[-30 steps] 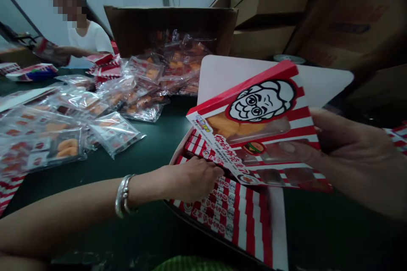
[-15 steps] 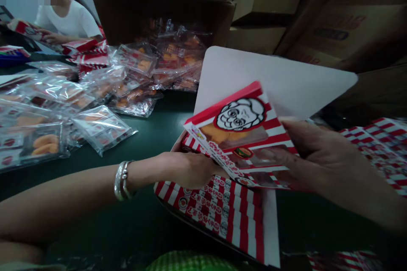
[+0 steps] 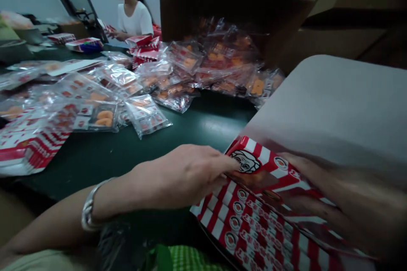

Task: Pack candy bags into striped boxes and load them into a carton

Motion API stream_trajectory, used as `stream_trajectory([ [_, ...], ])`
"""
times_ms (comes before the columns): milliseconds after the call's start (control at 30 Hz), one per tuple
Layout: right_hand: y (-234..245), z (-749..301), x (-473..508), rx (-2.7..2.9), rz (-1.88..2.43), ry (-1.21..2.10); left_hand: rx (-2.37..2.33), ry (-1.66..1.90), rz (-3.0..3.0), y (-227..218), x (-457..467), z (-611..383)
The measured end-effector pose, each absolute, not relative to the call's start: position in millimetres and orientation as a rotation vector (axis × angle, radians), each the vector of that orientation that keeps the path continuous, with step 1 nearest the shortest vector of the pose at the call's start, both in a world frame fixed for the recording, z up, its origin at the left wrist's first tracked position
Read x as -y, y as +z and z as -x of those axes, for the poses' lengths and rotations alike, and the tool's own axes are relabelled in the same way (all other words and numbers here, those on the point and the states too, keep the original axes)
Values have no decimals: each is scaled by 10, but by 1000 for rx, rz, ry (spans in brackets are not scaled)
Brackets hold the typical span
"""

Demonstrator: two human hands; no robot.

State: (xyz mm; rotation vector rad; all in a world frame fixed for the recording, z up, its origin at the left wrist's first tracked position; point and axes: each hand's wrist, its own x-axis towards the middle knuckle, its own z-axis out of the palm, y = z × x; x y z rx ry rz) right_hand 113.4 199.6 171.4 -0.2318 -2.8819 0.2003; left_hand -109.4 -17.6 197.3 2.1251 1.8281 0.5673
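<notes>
A red-and-white striped toy-food box (image 3: 270,171) with a cartoon face and a clear window lies tilted over an open carton. My right hand (image 3: 349,199), blurred, grips its far side with the fingers across the window. At the near-left end of the same box, my left hand (image 3: 193,173) has its index finger and thumb closed on the corner. A silver bracelet (image 3: 90,205) is on the left wrist. Beneath, a row of matching striped boxes (image 3: 260,233) is packed side by side in the carton. Its white lid (image 3: 343,101) stands raised behind.
Clear bags of toy food (image 3: 146,112) spread across the green table (image 3: 140,146). More bags spill from a brown cardboard box (image 3: 235,2). Stacked striped boxes (image 3: 41,139) lie at the left. A person in white (image 3: 135,19) handles something at the back. Green checked cloth (image 3: 190,258) shows below.
My right hand has lowered the striped box onto the carton and turned it. My left hand has come out of the carton to the box's end. The view has swung left.
</notes>
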Motion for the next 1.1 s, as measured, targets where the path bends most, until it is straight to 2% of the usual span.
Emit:
stream_trajectory([
  [100, 1810, -985, -1941, 2914, 57, 96, -1777, 797, -1961, 1929, 103, 1194],
  [233, 1918, -806, -1795, 2906, -48, 170, -1736, 997, -1946, 1803, 23, 1252],
  [433, 1811, -817, -1660, 2953, -192, 301, -1875, 862, -2191, 1717, 11, 1218],
  [633, 1651, -760, -1567, 3005, -47, 439, -1959, 798, -2180, 1608, -27, 1227],
  [833, 2282, -997, -1708, 3040, 127, 640, -1972, 857, -2348, 1841, -16, 1176],
  [900, 2431, -1305, -1793, 2925, 345, 672, -1843, 703, -2599, 1906, -186, 1092],
  [967, 2387, -1614, -1844, 2761, 566, 785, -1608, 369, -2780, 1933, -430, 925],
  [1100, 1894, -1946, -1887, 2474, 715, 1165, -1412, -259, -2828, 1965, -771, 458],
])
